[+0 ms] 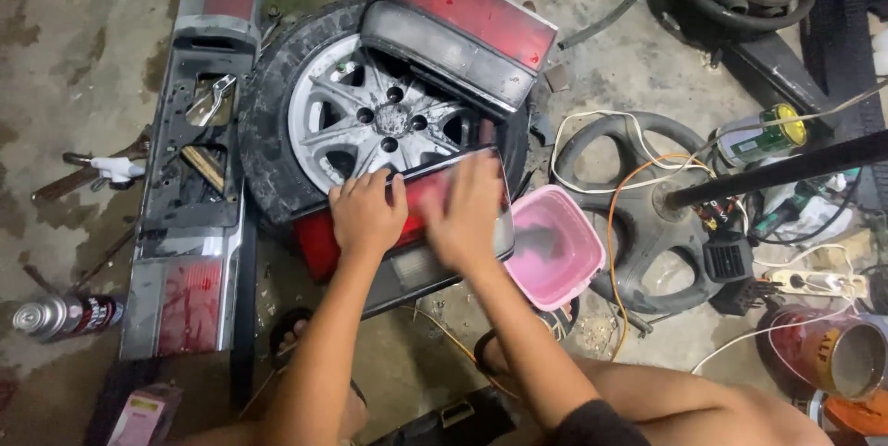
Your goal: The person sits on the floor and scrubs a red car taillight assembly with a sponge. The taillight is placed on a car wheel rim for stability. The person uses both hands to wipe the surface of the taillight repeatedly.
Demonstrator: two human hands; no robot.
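Left hand [367, 215] flat, fingers spread, pinning red tail lamp [324, 242] on wheel [370, 113]. Right hand [467, 215] blurred, flat on lens, finger state unclear. Lamp likely rigid, light, brittle, slick plastic; take by edges.

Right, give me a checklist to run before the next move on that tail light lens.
1. Left hand flat on the red tail light lens, steadying it: ok.
2. Right hand on the lens: ok, though blurred; anything held in it: cannot tell.
3. Lens supported by the wheel: ok, its upper edge leans on it.
4. Pink tub near the right hand: ok.
5. Second tail light stable on the tyre: cannot tell.
6. Orange cable away from the tub: not ok.
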